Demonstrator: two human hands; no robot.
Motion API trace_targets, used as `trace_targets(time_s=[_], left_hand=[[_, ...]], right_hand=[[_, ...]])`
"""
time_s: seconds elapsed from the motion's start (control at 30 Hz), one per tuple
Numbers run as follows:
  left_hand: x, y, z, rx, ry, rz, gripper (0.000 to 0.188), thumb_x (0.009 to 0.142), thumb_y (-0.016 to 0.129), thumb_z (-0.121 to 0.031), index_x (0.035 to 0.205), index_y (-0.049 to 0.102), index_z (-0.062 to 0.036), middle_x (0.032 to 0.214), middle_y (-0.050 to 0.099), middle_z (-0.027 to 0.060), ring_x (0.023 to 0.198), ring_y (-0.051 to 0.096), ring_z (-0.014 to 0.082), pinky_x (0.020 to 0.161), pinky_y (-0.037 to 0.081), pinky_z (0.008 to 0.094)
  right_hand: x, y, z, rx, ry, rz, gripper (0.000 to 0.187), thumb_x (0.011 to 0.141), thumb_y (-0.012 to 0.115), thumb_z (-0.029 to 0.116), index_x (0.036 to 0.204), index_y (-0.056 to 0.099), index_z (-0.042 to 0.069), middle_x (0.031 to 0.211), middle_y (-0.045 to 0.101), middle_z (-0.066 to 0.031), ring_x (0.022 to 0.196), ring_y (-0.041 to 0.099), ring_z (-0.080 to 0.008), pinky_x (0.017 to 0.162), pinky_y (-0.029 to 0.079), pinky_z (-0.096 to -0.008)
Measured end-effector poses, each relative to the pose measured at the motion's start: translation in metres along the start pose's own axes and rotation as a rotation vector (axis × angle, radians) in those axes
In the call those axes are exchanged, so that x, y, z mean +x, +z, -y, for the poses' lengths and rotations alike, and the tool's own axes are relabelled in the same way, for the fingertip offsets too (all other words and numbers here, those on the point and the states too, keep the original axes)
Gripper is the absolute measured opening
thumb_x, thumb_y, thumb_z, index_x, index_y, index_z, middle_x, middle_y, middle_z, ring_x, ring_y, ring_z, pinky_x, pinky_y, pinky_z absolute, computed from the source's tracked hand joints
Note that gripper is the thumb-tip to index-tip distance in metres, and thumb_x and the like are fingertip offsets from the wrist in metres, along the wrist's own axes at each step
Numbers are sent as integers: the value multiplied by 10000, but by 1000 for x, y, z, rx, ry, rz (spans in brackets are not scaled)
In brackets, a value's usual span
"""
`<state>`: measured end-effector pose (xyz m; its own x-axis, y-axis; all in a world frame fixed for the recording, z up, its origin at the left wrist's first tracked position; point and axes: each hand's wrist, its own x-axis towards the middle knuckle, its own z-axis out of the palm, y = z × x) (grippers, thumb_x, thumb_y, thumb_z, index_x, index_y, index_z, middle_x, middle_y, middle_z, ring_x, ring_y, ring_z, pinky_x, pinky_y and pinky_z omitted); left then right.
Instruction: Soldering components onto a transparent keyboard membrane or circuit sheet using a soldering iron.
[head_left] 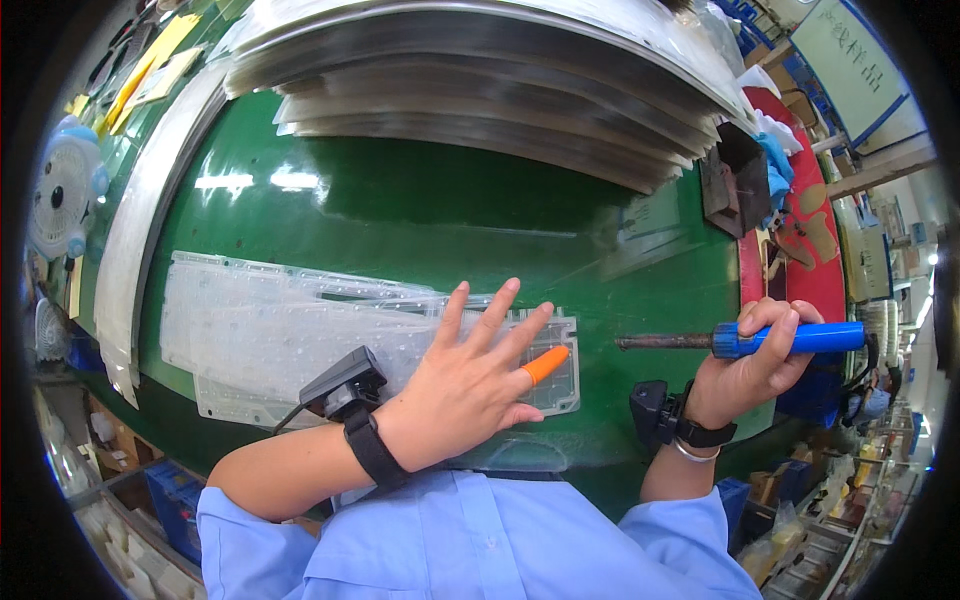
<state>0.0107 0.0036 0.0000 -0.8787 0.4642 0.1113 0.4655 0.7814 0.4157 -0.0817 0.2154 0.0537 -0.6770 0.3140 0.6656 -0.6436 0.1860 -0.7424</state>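
My left hand (pixel 465 390) lies palm down with its fingers spread, pressing on translucent plastic sheets (pixel 270 330) that overlap on the green table. An orange finger cot (pixel 546 364) covers its index finger. Under that hand, the right end of a sheet shows a frame-like edge with small holes. My right hand (pixel 765 355) is closed around the blue handle of a soldering iron (pixel 668 342). The iron's dark metal rod points left toward the sheets, apart from them. Both wrists wear black straps with small black devices.
A tall stack of thin pale sheets (pixel 480 80) fills the back of the green table (pixel 420 215). A long strip-like stack (pixel 150 220) and a light-blue fan (pixel 66 190) stand left. A dark metal holder (pixel 735 180) sits at the right, beside a red surface (pixel 825 215).
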Motion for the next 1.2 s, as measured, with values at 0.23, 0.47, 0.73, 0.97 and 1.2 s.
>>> trace_targets(time_s=[0.23, 0.47, 0.73, 0.97, 1.2], left_hand=[[10, -12, -4, 128, 52, 107, 388, 737, 586, -463, 965, 665, -160, 1396, 342, 94, 1345, 167, 364, 1031, 79, 636], [-30, -16, -6, 93, -49, 108, 614, 792, 454, -595, 1252, 520, -193, 1441, 255, 142, 1331, 124, 449, 1022, 41, 647], [-108, -54, 35, 225, -453, 265, 777, 794, 254, -723, 1231, 548, -151, 1459, 183, 194, 1337, 92, 457, 1035, 63, 618], [-91, -82, 64, 182, -279, 64, 725, 847, 260, -666, 1145, 596, -97, 1409, 307, 182, 1324, 214, 406, 1062, 140, 556], [27, -143, 80, 442, 18, -680, 495, 767, 655, -173, 1215, 497, -35, 1324, 450, 131, 1256, 369, 359, 1025, 301, 466]], right_hand=[[0, -3, -8, 15, 54, -49, 174, 890, 487, 174, 986, 438, 37, 581, 440, -16, 537, 383, -89, 526, 302, -235], [-2, -13, -13, 24, 70, -73, 172, 888, 484, 170, 990, 438, 39, 580, 449, -23, 537, 392, -91, 524, 305, -238], [0, -13, -10, 70, 48, -49, 173, 887, 481, 170, 992, 440, 39, 576, 459, -31, 522, 383, -89, 518, 308, -243], [-3, -10, -10, 61, 76, -47, 151, 893, 471, 156, 985, 430, 43, 581, 467, -28, 518, 387, -86, 508, 302, -231], [-6, -12, -15, 112, 91, -27, 87, 906, 458, 105, 959, 415, 51, 590, 471, -27, 521, 402, -73, 490, 319, -217]])
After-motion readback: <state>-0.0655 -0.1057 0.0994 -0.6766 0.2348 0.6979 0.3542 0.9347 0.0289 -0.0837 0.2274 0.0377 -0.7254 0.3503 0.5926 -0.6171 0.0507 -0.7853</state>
